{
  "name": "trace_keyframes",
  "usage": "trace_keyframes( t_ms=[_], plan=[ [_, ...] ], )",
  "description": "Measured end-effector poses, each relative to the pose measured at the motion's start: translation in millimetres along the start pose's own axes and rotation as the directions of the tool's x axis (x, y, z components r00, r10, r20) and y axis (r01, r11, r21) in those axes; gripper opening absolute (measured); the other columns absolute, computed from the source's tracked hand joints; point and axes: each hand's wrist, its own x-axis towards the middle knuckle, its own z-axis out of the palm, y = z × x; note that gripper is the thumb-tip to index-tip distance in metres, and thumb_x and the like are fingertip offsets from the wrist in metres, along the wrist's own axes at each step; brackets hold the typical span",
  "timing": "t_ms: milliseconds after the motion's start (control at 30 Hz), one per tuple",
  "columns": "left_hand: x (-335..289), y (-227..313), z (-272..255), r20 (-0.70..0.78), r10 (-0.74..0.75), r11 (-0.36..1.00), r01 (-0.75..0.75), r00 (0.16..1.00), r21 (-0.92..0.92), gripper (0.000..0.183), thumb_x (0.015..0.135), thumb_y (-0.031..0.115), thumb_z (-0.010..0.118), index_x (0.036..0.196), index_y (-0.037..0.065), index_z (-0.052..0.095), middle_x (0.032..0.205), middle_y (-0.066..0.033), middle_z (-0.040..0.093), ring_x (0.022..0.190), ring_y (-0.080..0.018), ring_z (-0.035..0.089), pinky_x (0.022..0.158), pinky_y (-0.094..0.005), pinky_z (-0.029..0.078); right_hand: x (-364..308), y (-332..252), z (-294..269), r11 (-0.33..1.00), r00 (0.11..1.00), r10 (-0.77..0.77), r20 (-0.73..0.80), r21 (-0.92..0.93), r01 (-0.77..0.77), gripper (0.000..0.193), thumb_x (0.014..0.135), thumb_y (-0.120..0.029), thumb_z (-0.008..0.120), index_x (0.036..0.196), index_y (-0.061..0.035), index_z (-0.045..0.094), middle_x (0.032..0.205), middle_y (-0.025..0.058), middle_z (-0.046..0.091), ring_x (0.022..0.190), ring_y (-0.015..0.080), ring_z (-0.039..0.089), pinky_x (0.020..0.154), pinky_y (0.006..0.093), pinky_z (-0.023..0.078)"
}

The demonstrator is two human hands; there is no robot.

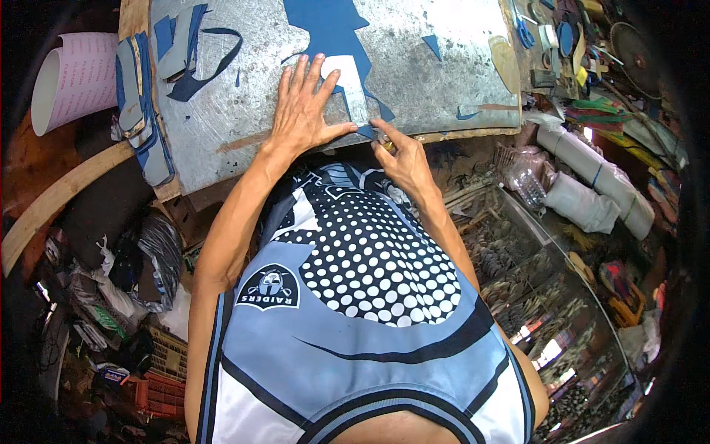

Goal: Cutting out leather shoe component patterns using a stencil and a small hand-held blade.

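Note:
My left hand (303,107) lies flat with its fingers spread, pressing on blue sheet material and the edge of a white template (353,89). The template is wide and rounded at its far end and narrows toward me. Beneath it the blue sheet (325,29) runs to the far edge of the metal-topped table (244,96), its outline jagged from cutting. My right hand (403,159) is closed at the table's near edge, by the template's narrow end. A small brass-coloured tool (388,146) shows between its fingers; most of it is hidden.
Blue offcuts (200,81) lie at the table's left, with a smaller scrap (431,46) to the right. Stacked blue pieces (137,103) hang along the left edge, near a rolled white sheet (74,85). Blue-handled scissors (525,33) and a glass-topped case (547,296) are on the right.

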Motion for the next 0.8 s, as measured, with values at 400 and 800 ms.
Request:
trace_keyframes(
  t_ms=[400, 800],
  plan=[
    [-7, 14, -5, -0.064, -0.059, 0.997, 0.061, 0.996, 0.035, 0.099, 0.067, 0.07, 0.077, 0.143, 0.011, 0.052, 0.159, -0.0219, 0.028, 0.148, -0.0441, 0.018, 0.12, -0.0598, 0.015, -5, 14, 6, 0.995, 0.996, -0.085, -0.018, -0.05, 0.084, 0.054, 0.089, -0.015, 0.066, 0.141, -0.0151, 0.055, 0.109, 0.0249, 0.07, 0.081, 0.0367, 0.069, 0.076, 0.0413, 0.054],
    [-27, 29, 3, -0.119, -0.072, 0.996, 0.065, 0.99, -0.062, 0.072, 0.08, 0.049, 0.077, 0.135, 0.007, 0.058, 0.149, -0.016, 0.044, 0.144, -0.0418, 0.03, 0.116, -0.0614, 0.021, -7, 16, 8, 0.99, 0.992, -0.129, -0.002, -0.063, 0.128, 0.057, 0.089, -0.013, 0.064, 0.144, -0.0165, 0.051, 0.097, 0.0262, 0.07, 0.085, 0.0414, 0.069, 0.076, 0.0435, 0.053]
  ],
)
